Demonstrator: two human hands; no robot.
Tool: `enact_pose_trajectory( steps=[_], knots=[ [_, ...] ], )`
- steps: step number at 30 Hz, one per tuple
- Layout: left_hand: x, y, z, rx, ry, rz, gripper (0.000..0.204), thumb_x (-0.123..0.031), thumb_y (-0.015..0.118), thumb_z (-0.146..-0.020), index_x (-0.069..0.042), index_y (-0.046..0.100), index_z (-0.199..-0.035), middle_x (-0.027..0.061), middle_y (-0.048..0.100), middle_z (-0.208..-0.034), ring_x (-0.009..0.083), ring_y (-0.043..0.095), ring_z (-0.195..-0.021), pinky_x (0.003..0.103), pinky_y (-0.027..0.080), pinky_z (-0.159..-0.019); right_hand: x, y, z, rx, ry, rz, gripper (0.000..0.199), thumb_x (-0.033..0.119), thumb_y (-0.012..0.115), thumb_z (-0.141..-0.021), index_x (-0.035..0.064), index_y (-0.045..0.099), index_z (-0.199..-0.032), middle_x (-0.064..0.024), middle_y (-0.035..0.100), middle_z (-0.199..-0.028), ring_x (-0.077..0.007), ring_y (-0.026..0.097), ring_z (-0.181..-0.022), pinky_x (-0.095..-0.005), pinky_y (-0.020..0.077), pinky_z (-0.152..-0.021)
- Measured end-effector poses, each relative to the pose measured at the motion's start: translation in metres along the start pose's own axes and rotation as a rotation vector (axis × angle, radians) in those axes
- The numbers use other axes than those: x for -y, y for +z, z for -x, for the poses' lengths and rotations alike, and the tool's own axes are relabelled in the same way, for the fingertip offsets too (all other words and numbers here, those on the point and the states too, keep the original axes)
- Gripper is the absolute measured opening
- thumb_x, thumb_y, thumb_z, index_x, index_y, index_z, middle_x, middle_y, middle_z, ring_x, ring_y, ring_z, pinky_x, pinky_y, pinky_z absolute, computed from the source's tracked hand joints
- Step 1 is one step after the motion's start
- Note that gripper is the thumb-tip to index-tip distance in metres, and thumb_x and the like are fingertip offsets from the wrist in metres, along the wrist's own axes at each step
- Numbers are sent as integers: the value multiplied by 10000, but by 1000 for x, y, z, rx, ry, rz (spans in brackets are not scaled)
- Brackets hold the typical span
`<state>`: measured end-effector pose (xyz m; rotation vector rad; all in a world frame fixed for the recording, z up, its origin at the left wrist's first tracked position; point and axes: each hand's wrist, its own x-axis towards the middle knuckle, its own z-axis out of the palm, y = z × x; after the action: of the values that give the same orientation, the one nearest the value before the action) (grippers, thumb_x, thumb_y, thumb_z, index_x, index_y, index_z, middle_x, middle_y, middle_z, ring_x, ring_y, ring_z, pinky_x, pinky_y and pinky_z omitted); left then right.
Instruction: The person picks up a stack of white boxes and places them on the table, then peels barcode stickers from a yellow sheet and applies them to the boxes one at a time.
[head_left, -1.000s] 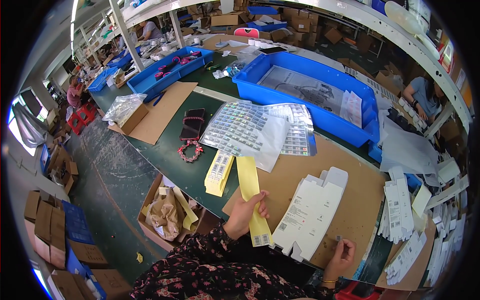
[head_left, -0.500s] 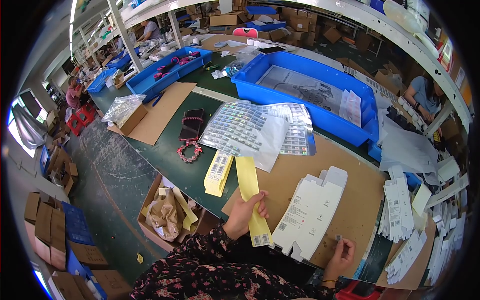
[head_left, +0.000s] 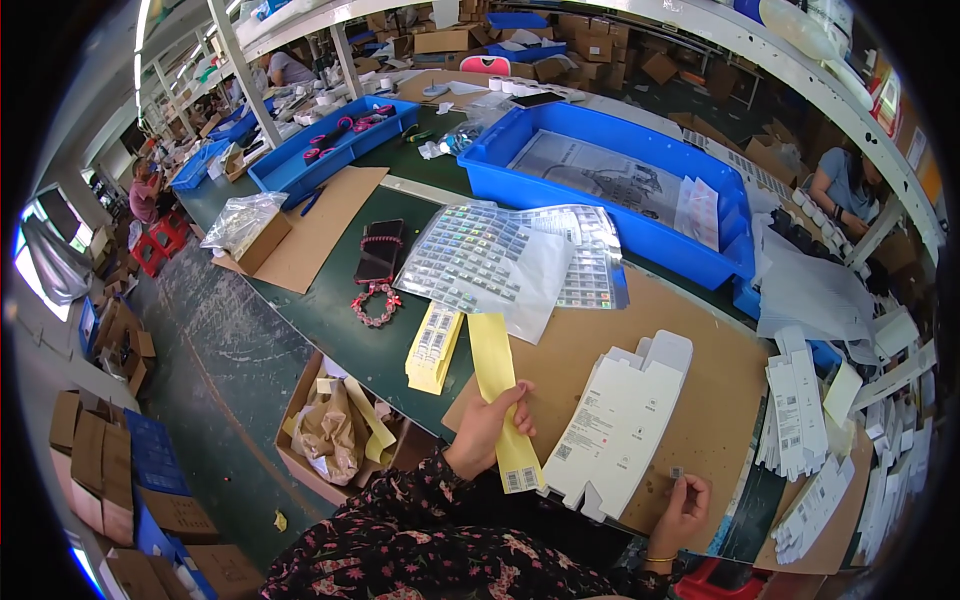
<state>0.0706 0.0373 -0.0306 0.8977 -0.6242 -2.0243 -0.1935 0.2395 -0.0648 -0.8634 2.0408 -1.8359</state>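
- Hardly a stir here: the whole scene has slid slightly left in view, and both hands keep their pose.
- The left hand [head_left: 484,432] is closed on a yellow strip [head_left: 491,350], thumb on top, fingers curled round its right edge.
- Over to the right hand [head_left: 683,510]: thumb and forefinger pinch a small grey label [head_left: 677,472] at their tips.
- The strip is long, flat and smooth, mostly bare, with black-and-white barcode labels at its near end; it sits between a yellow stack [head_left: 434,352] and a flat white carton [head_left: 622,430].
- That carton lies on brown cardboard [head_left: 712,375], with fine dark print, a flap at the far end and notches at the near one.
- Hard to see: the left fingers cover part of the strip, the label's print is too tiny, and whether the strip's far end touches the clear sticker sheets [head_left: 465,262] I can't tell.
- Strip's long axis: away from the person, far end tipping left, barcodes nearest the body; the carton's leans away to the right.
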Motion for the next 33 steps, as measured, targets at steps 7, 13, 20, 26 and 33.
enact_pose_trajectory(
  steps=[7, 13, 20, 26, 33],
  knots=[
    [0, -1, 2, 10, -3, -1, 244, -213, 598, -1061, -3, 598, -1185, 34, 490, -699, 170, 540, -631, 366, 528, -679, -2, 0, -1, 20, 7, -9, 26, -13, 624, -1008, -12, 605, -1025, -38, 551, -1037, -121, 551, -950, -242, 462, -865],
    [-4, 3, 2, 7, -15, 4, 251, -225, 592, -1067, -4, 599, -1186, 34, 501, -709, 168, 544, -646, 358, 523, -688, -10, 2, -3, -35, -108, 38, 39, 46, 628, -1029, 11, 627, -1046, -6, 600, -972, -78, 544, -803, -218, 459, -706],
    [-5, 2, -3, 1, -14, -14, 250, -228, 584, -1074, -3, 601, -1181, 36, 510, -713, 164, 543, -645, 353, 521, -684, -12, 5, -7, -26, -117, 44, 37, 45, 627, -1030, 12, 626, -1046, -6, 600, -973, -76, 539, -805, -217, 452, -706],
    [-5, 2, 5, 2, -3, -4, 240, -224, 583, -1074, -7, 603, -1174, 35, 511, -713, 165, 544, -643, 356, 523, -684, -11, 3, -4, -21, -121, 30, 39, 48, 629, -1030, 12, 621, -1042, -4, 594, -972, -77, 537, -807, -218, 453, -715],
    [-2, 6, 7, -40, -12, -26, 202, -187, 602, -1062, -15, 594, -1168, 29, 519, -724, 164, 537, -634, 347, 515, -653, -4, -12, 11, -35, -22, 40, 76, 83, 640, -1030, 13, 633, -1060, -6, 606, -970, -85, 554, -816, -229, 468, -730]
  ],
)
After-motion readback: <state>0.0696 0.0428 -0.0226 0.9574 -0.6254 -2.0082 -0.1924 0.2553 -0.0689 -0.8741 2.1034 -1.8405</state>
